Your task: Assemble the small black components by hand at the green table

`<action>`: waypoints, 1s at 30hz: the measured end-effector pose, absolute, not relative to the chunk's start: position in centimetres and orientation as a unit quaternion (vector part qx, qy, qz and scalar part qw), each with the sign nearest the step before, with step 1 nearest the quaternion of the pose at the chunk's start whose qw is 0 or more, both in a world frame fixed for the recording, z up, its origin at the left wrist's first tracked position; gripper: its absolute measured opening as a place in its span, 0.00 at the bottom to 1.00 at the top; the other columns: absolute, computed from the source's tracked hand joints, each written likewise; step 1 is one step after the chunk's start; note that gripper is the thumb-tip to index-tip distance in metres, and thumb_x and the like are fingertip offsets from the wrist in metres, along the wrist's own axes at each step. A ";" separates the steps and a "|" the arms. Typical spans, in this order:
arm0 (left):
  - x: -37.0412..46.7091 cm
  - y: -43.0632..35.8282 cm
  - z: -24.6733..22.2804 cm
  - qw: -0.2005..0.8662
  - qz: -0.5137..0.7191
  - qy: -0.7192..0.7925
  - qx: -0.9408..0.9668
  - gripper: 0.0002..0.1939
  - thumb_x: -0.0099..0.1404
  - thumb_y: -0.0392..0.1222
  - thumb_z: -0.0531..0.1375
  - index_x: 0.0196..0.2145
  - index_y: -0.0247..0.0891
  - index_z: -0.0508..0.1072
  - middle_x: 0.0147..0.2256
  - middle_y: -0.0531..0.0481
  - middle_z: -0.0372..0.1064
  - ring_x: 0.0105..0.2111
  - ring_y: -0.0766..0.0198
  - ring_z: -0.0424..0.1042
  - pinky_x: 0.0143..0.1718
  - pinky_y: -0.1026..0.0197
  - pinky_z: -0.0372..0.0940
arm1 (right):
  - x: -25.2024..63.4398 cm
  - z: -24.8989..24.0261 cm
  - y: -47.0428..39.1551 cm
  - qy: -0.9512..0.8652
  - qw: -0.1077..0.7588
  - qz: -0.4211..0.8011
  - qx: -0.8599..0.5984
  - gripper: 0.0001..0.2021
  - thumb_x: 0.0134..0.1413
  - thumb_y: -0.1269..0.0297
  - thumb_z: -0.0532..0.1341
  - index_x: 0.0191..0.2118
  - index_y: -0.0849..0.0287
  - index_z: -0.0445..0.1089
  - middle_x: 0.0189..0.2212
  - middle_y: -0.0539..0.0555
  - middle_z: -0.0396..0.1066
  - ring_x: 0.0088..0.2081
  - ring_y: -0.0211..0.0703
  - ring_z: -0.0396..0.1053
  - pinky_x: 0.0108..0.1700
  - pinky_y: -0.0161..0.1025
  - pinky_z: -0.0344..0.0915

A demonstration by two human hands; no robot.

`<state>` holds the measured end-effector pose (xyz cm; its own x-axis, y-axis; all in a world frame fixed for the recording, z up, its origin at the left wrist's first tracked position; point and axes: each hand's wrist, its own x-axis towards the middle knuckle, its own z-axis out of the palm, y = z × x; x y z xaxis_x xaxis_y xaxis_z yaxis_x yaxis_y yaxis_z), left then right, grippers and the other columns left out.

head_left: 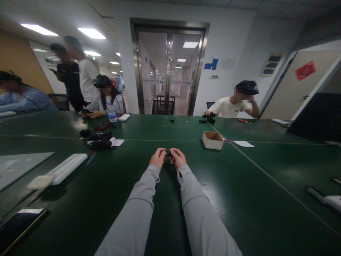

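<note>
The left hand [158,158] and right hand [177,158] pinch a small dark object [168,154] between their fingers, above the green surface [170,199]; an open box [212,140] sits beyond the right fingers, off to their right.

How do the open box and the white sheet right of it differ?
The box stands up on four walls, while the sheet lies flat. The box is pale outside and brown inside; the sheet looks plain white. The box is nearer the right hand than the sheet is. Both rest on the green table.
</note>
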<state>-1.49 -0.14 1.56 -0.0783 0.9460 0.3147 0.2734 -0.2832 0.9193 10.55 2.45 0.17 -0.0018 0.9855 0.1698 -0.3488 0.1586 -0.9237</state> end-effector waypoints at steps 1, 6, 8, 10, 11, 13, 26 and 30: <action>-1.5 0.0 1.4 0.319 0.536 0.504 0.597 0.13 0.58 0.45 0.51 0.39 0.40 0.66 0.23 0.55 0.64 0.17 0.72 0.61 0.19 0.69 0.58 | 10.6 0.2 2.4 -0.447 0.613 0.547 -0.354 0.22 0.32 0.51 0.66 0.33 0.61 0.66 0.12 0.45 0.61 0.11 0.32 0.55 0.11 0.28 0.54; -1.4 0.6 0.9 0.326 0.552 0.487 0.593 0.10 0.56 0.44 0.53 0.34 0.37 0.67 0.21 0.55 0.62 0.18 0.72 0.62 0.18 0.71 0.58 | 10.5 0.4 2.2 -0.446 0.607 0.553 -0.357 0.21 0.32 0.52 0.66 0.33 0.61 0.66 0.12 0.45 0.61 0.11 0.32 0.55 0.11 0.28 0.54; -1.3 0.6 0.9 0.335 0.564 0.473 0.588 0.10 0.56 0.45 0.54 0.33 0.36 0.67 0.22 0.54 0.63 0.20 0.71 0.64 0.19 0.70 0.59 | 10.5 0.4 2.2 -0.449 0.606 0.552 -0.356 0.21 0.32 0.52 0.66 0.33 0.61 0.66 0.12 0.45 0.61 0.11 0.32 0.56 0.12 0.28 0.54; -1.2 0.5 1.1 0.347 0.575 0.462 0.579 0.11 0.55 0.46 0.55 0.33 0.35 0.67 0.24 0.52 0.65 0.22 0.70 0.66 0.20 0.70 0.61 | 10.5 0.4 2.2 -0.449 0.605 0.553 -0.355 0.21 0.32 0.52 0.66 0.33 0.61 0.66 0.12 0.45 0.61 0.11 0.32 0.56 0.12 0.28 0.55; -1.1 0.5 1.2 0.353 0.579 0.459 0.574 0.12 0.55 0.46 0.55 0.33 0.35 0.67 0.24 0.52 0.65 0.23 0.69 0.66 0.20 0.69 0.61 | 10.5 0.4 2.2 -0.449 0.605 0.554 -0.354 0.21 0.32 0.52 0.66 0.33 0.60 0.66 0.12 0.45 0.61 0.11 0.32 0.56 0.12 0.28 0.55; -1.1 0.4 1.3 0.367 0.580 0.460 0.563 0.13 0.54 0.47 0.56 0.33 0.34 0.66 0.23 0.51 0.66 0.21 0.70 0.65 0.20 0.69 0.61 | 10.5 0.4 2.1 -0.448 0.606 0.554 -0.355 0.21 0.32 0.52 0.66 0.33 0.60 0.66 0.13 0.45 0.62 0.12 0.32 0.56 0.12 0.28 0.55; -1.7 -0.2 2.0 0.282 0.437 0.593 0.615 0.24 0.58 0.60 0.46 0.18 0.38 0.64 0.14 0.54 0.62 0.17 0.68 0.63 0.22 0.66 0.55 | 10.5 0.2 2.2 -0.465 0.598 0.554 -0.347 0.22 0.33 0.53 0.66 0.34 0.61 0.65 0.13 0.45 0.62 0.12 0.32 0.57 0.12 0.28 0.56; -1.6 -0.9 2.9 0.256 0.419 0.624 0.608 0.26 0.58 0.60 0.44 0.15 0.39 0.63 0.12 0.53 0.60 0.17 0.66 0.62 0.22 0.65 0.53 | 10.4 0.3 2.1 -0.477 0.589 0.553 -0.344 0.22 0.33 0.52 0.66 0.34 0.61 0.65 0.14 0.46 0.63 0.12 0.33 0.58 0.12 0.28 0.57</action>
<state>-1.62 -0.86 2.92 -0.1307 0.9730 0.1900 0.5442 -0.0898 0.8341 10.44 2.07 0.29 -0.0685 0.9810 0.1818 -0.3238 0.1505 -0.9341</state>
